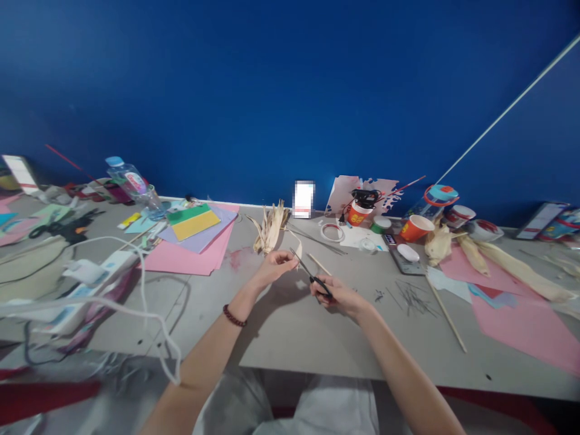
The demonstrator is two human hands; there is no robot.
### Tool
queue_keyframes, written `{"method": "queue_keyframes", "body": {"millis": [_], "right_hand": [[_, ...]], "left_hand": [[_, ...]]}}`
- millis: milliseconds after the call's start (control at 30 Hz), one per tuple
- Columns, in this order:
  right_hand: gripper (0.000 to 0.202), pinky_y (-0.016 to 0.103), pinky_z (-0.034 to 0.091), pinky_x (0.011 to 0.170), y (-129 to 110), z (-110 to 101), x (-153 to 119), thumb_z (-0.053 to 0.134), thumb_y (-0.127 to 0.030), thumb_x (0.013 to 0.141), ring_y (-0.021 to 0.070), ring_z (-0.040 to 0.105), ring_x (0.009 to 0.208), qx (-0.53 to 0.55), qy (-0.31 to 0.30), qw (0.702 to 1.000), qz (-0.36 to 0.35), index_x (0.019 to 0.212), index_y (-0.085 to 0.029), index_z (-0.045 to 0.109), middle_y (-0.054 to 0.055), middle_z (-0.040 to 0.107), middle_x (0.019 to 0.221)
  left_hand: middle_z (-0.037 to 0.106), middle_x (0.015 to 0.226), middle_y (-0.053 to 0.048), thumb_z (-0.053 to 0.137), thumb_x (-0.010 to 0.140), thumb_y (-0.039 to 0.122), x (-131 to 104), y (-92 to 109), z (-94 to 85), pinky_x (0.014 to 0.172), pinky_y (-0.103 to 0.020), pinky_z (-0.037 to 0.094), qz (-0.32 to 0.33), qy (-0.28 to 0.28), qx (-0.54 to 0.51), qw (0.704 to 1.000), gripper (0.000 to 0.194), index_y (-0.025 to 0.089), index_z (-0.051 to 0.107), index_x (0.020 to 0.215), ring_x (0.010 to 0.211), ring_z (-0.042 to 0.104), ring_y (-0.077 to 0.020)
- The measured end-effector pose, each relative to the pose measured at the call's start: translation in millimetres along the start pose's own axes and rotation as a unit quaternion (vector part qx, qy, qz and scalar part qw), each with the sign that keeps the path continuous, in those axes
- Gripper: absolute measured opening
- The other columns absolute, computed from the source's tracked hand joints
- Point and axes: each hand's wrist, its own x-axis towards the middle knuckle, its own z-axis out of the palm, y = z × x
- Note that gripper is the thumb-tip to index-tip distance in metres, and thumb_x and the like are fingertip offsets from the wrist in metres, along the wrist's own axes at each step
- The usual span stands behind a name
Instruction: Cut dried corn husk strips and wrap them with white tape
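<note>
My right hand point(339, 295) is closed around the black handles of a pair of scissors point(322, 286), whose blades point up and left toward my left hand. Thumb and fingertips of my left hand point(276, 267) pinch together at a pale strip of what looks like dried corn husk point(298, 244), beside the scissor blades. Whether the blades touch the strip I cannot tell. Just beyond my left hand lies a bundle of dried husks point(270, 229). A short thin wooden stick point(319, 264) rests on the table behind the scissors.
At left are coloured paper sheets point(181, 258), a water bottle point(131, 181) and a power strip point(90, 290) with a looping white cable. A lit phone point(303, 199) leans on the blue wall. Rightward lie orange paper cups point(417, 228), dark wire pieces point(413, 299) and a long stick point(446, 311).
</note>
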Motion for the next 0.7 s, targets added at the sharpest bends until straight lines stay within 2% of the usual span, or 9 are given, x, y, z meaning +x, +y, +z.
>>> {"method": "queue_keyframes", "body": {"millis": [300, 700], "right_hand": [[0.037, 0.017, 0.017, 0.038, -1.8, 0.9, -1.9, 0.072, -0.046, 0.066, 0.0016, 0.027, 0.04, 0.007, 0.011, 1.0, -0.002, 0.067, -0.016, 0.049, -0.008, 0.04, 0.051], [0.039, 0.017, 0.016, 0.038, -2.2, 0.6, -1.3, 0.07, -0.049, 0.067, 0.0021, 0.027, 0.039, -0.009, 0.014, 1.0, 0.0, 0.066, -0.016, 0.048, -0.009, 0.037, 0.048]], "left_hand": [[0.054, 0.066, 0.0, 0.062, 0.073, 0.036, 2.2, -6.2, -4.8, 0.062, -0.022, 0.037, 0.012, -0.023, -0.029, 0.999, 0.029, 0.013, 0.053, 0.058, 0.064, 0.049, -0.0096], [0.055, 0.062, 0.0, 0.061, 0.073, 0.04, 2.5, -3.0, -3.7, 0.064, -0.024, 0.039, 0.017, -0.005, -0.046, 0.999, 0.029, 0.014, 0.058, 0.06, 0.063, 0.051, -0.0107]]}}
